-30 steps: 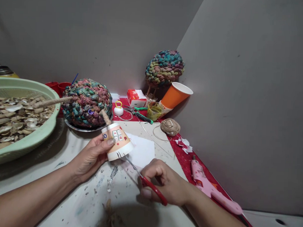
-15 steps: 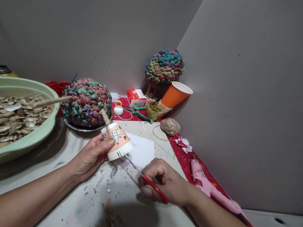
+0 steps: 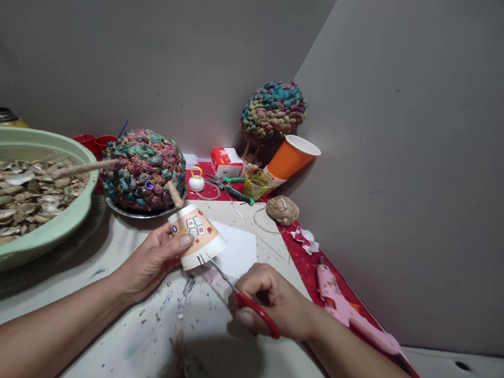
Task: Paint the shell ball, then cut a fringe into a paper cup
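Observation:
My left hand grips a printed paper cup piece, with the thumb on its patterned face and the other fingers behind it. Several short slits mark its white lower edge. Red-handled scissors are in my right hand, fingers wrapped round the handles. Their blade tips meet the white edge just right of the slits. Behind the cup piece, a white sheet of paper lies on the table. A colourful shell-covered ball with rope-wrapped sticks rests on a metal plate just beyond my left hand.
On the left stands a green basket of shells. Toward the back are an orange cup, pliers, a twine ball and a second colourful ball. A pink glue gun lies along the right edge, beside the wall.
The cup piece has turned slightly and its lower edge looks a little more flattened and spread to the right. Both hands stay in nearly the same place.

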A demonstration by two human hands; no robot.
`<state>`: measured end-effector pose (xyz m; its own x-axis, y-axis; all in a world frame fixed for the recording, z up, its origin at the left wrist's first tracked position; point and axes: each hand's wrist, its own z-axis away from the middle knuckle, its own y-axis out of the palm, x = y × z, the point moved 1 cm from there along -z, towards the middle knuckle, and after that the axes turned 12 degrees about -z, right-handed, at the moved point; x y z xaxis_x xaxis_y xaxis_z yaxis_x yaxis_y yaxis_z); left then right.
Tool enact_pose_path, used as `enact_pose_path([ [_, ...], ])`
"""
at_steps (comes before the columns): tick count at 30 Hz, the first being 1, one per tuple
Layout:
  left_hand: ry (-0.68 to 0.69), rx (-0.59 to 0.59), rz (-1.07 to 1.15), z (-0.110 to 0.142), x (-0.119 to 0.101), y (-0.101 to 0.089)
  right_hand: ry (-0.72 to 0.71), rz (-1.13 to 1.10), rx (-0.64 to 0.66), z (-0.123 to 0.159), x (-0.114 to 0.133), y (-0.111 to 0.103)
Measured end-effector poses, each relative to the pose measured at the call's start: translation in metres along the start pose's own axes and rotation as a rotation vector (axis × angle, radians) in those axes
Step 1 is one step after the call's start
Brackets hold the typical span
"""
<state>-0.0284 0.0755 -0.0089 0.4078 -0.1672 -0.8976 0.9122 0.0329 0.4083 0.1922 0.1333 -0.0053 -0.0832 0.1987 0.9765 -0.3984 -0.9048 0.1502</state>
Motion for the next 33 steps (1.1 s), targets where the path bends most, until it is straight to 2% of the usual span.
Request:
enact_pose_path([
  [8,0.008,0.012,0.026,0.0013,-0.0027,0.0031,0.007,-0.036,0.020,0.0019,0.0013,0.0012],
  [18,0.002,0.027,0.022,0.0017,-0.0015,0.0035,0.084,-0.018,0.030,-0.0008,0.0023,0.0022],
  [33,0.043,0.072,0.056,0.0014,0.0019,0.0021,0.020,-0.114,0.066,-0.0006,0.0061,0.0037],
])
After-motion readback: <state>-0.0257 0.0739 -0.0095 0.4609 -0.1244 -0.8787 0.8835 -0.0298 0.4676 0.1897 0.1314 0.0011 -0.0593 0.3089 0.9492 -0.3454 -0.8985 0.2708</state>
